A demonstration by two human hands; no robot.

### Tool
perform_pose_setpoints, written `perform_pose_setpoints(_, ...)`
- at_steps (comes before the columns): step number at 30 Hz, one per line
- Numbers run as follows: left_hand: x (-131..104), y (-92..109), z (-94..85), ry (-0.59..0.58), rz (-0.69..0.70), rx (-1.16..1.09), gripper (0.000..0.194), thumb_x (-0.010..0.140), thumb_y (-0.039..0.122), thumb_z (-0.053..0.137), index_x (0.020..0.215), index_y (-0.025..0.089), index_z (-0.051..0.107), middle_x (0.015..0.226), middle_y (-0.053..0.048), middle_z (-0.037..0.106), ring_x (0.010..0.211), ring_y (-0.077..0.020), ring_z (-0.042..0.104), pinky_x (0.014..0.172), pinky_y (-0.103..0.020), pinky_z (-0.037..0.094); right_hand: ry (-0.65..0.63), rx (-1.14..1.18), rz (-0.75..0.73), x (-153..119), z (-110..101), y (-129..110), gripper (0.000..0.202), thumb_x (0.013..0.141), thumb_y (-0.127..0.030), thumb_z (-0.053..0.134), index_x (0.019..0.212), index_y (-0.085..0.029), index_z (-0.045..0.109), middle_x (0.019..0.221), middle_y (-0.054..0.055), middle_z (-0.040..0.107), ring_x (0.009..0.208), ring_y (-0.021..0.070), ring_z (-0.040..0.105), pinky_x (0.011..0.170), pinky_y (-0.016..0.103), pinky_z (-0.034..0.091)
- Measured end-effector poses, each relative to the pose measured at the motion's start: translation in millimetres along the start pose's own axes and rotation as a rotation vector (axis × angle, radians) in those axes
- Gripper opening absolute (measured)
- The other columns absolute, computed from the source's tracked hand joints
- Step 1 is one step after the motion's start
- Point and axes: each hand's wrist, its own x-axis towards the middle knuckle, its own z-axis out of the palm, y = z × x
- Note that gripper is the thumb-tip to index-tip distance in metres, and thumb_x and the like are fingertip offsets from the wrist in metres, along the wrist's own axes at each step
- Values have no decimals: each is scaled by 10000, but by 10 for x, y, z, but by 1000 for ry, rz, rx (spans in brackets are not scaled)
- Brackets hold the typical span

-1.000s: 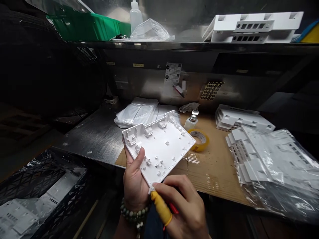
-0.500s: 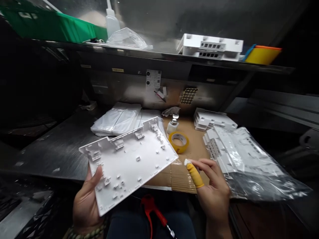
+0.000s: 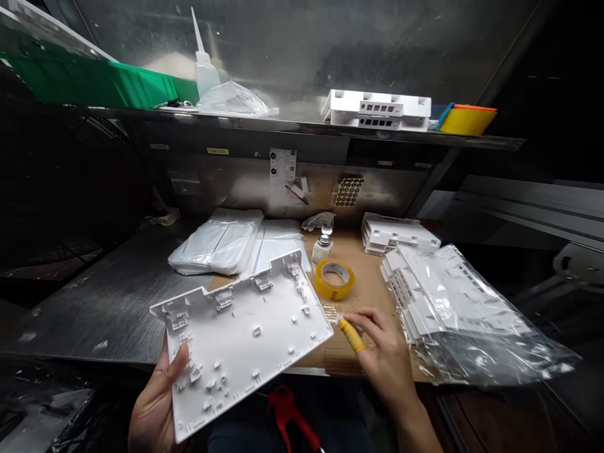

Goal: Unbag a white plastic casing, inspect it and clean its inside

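Note:
My left hand (image 3: 158,399) grips a white plastic housing cover (image 3: 245,333) by its left edge, thumb on the inner face. The cover is tilted, its clips and posts turned toward me. Just off its right corner, my right hand (image 3: 380,346) is closed in a pinch, a yellow finger cot (image 3: 352,336) on the thumb. A small white piece (image 3: 338,319) shows at the fingertips; its kind is too small to make out. Behind that hand, a roll of yellow tape (image 3: 334,279) lies on the cardboard (image 3: 372,277), with a metal-topped bottle (image 3: 323,246) nearby.
Stacked plastic bags (image 3: 217,242) lie at the back left. On the right are bagged white housings (image 3: 443,289) and another housing stack (image 3: 399,233). The shelf above holds more housings (image 3: 377,110), a squeeze bottle (image 3: 206,72) and a green bin (image 3: 108,85). A red-handled tool (image 3: 292,415) is below the table edge.
My right hand has moved left and slightly down, closer to the cover's right corner. The cover sits slightly lower in view and remains in my left hand. The camera view has shifted.

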Motion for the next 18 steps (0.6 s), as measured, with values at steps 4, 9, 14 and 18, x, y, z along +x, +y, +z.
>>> perform_pose_setpoints(4, -71, -11, 0, 28, 57, 64, 741, 1016, 210, 392, 1550, 581, 36, 1519, 91, 537, 1462, -261, 353, 1242, -529, 242, 69, 19, 77, 236, -44, -12, 149, 926, -201, 651, 993, -248, 776, 946, 39, 696, 862, 176, 705, 696, 266, 569)
perform_pose_setpoints(9, -166, -45, -29, 61, -2, 202, 802, 980, 154, 428, 1536, 604, 64, 1528, 119, 512, 1443, -278, 396, 1232, -551, 266, 104, 192, 17, 535, -21, -283, 225, 916, -120, 666, 1071, -248, 764, 1012, 38, 683, 957, 175, 682, 816, 304, 585)
perform_pose_setpoints(14, -182, -81, -60, 29, -41, 151, 885, 947, 85, 453, 1531, 599, 31, 1561, 125, 450, 1414, -261, 428, 1248, -489, 235, 70, 121, 42, 579, 91, -271, 180, 914, -141, 667, 1023, -235, 776, 964, 40, 691, 896, 181, 682, 762, 304, 570)
perform_pose_setpoints(18, -157, -105, 90, 39, -84, 69, 791, 984, 222, 515, 1529, 603, 87, 1594, 110, 410, 1466, -266, 364, 1257, -485, 206, 63, 210, 44, 495, 104, -109, 230, 917, -130, 640, 1070, -254, 758, 1038, 34, 681, 979, 175, 677, 839, 294, 557)
